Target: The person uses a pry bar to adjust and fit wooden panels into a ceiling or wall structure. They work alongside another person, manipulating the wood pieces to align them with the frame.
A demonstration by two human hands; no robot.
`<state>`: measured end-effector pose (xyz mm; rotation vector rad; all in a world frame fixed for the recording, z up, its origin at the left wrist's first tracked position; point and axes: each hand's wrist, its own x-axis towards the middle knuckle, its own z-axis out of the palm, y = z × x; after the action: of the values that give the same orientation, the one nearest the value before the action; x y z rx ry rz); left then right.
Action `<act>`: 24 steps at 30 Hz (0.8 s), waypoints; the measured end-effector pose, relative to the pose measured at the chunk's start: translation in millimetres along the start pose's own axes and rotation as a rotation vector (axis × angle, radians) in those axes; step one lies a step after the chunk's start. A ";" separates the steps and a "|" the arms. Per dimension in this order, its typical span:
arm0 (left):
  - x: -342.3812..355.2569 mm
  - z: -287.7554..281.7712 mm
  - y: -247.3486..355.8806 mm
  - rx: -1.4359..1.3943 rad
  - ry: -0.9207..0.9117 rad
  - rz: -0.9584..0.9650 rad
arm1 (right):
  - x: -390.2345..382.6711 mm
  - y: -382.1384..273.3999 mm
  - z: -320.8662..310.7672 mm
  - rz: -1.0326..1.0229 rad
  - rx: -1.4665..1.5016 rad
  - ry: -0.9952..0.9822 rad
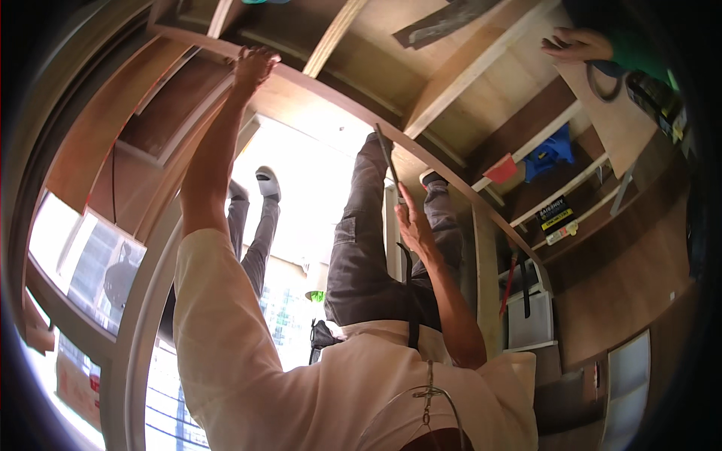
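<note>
My left hand (256,68) is stretched far forward, its fingers curled over the edge of a large wooden frame (323,90). Nearer my body, my right hand (415,223) grips a thin, dark, straight bar-like tool (386,154). The tool's far end reaches up to the frame's near rail; I cannot tell whether they touch. Its exact kind is unclear, and part of it is hidden by my fingers. Pale crosspieces (336,34) divide the frame into open bays.
At the far right is another person's hand (575,45) with a green sleeve, near a dark ring (602,81). A blue plastic item (549,154), a red piece (499,169) and a black-and-yellow package (555,213) lie among the bays. Another person's legs (263,225) stand at left.
</note>
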<state>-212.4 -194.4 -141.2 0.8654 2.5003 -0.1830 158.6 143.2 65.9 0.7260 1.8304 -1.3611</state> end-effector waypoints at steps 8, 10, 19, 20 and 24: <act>14.2 0.8 19.8 -0.376 0.026 -0.450 | -15.4 6.2 -9.2 0.023 -0.150 0.033; -1.8 10.8 20.6 -0.346 0.121 -0.319 | -22.9 7.9 -14.5 0.040 -0.170 0.024; -192.2 135.2 94.7 0.294 0.252 0.115 | -105.1 103.2 -43.0 -0.277 -0.255 0.129; -226.3 132.0 113.6 0.127 0.146 0.001 | -110.3 113.9 -51.3 -0.311 -0.336 0.131; -295.7 86.7 195.4 -0.022 0.103 0.123 | -183.2 173.5 -91.8 -0.286 -0.105 0.249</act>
<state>143.6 -225.6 -67.3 1.0410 2.5281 -0.0716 380.2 277.1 136.8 0.6179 2.2556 -1.3879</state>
